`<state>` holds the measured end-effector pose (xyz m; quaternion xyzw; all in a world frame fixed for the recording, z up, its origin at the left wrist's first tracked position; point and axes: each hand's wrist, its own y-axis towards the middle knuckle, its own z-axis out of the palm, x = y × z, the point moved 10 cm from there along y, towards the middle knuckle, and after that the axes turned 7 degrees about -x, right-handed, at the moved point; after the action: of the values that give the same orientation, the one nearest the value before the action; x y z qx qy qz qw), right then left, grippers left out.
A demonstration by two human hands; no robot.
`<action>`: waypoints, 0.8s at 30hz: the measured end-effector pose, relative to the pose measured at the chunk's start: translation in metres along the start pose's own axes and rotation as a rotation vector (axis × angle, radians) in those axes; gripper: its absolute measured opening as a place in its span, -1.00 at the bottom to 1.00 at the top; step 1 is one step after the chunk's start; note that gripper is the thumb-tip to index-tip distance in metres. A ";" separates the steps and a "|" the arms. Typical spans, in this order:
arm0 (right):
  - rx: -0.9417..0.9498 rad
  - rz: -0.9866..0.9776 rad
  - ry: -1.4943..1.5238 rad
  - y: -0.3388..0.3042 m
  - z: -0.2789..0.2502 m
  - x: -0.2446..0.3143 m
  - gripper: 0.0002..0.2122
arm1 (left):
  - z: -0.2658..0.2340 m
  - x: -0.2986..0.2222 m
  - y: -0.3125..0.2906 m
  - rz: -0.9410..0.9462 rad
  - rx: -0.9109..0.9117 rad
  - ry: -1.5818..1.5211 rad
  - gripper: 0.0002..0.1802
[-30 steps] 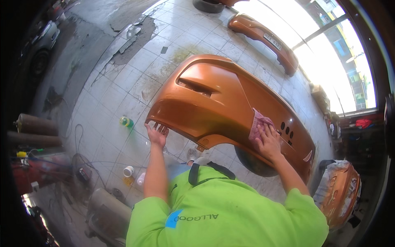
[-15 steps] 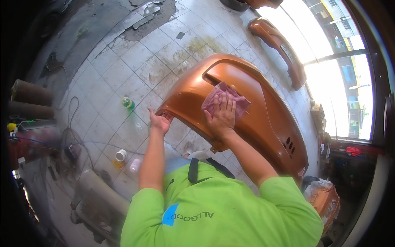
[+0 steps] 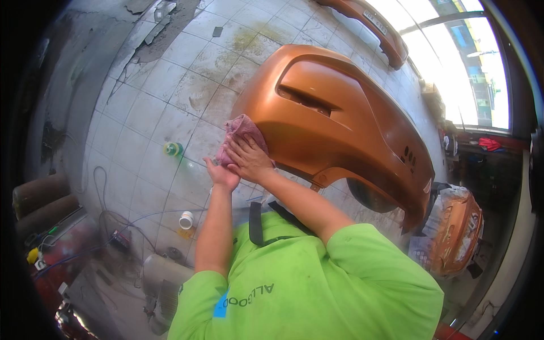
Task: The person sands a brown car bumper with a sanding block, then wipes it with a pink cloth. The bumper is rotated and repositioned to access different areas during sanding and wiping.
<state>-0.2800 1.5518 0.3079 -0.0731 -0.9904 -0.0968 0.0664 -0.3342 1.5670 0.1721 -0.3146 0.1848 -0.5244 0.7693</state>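
Note:
A glossy orange-brown car bumper (image 3: 306, 130) stands in front of me, its rounded left end closest to my hands. On that end lies a folded pink cloth (image 3: 241, 126), pressed down under my right hand (image 3: 251, 158), whose fingers stretch over it. My left hand (image 3: 224, 174) is palm up at the bumper's lower left corner, just below the cloth. Its thumb sticks out to the left; its fingers curl at the edge, with their tips hidden behind the cloth and my right hand.
On the tiled floor (image 3: 141, 119) to the left stand a green bottle (image 3: 173, 149) and a white tub (image 3: 186, 220). A hose and brown cylinders (image 3: 42, 195) are farther left. Another orange bumper (image 3: 368, 25) lies at the far right, and a partly wrapped orange part (image 3: 453, 232) sits at right.
My right hand has slid the cloth leftward from the bumper's middle to its left end, beside my left hand. My view has shifted, and the bumper now appears turned slightly.

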 end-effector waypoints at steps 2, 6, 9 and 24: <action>-0.039 0.046 -0.074 -0.041 -0.033 -0.020 -0.42 | 0.000 0.006 -0.009 -0.076 -0.097 -0.016 0.20; -0.098 0.153 -0.284 -0.117 -0.094 -0.055 -0.41 | 0.001 0.004 -0.010 -0.001 -0.214 0.056 0.25; -0.208 0.441 -0.209 -0.180 -0.120 -0.087 -0.40 | 0.002 0.007 -0.013 0.019 -0.240 0.037 0.12; -0.443 0.864 -0.012 -0.256 -0.117 -0.073 -0.72 | 0.007 0.014 -0.023 0.206 -0.287 0.077 0.00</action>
<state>-0.2352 1.2697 0.3642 -0.4907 -0.8253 -0.2686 0.0778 -0.3405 1.5502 0.1940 -0.3803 0.3183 -0.4226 0.7586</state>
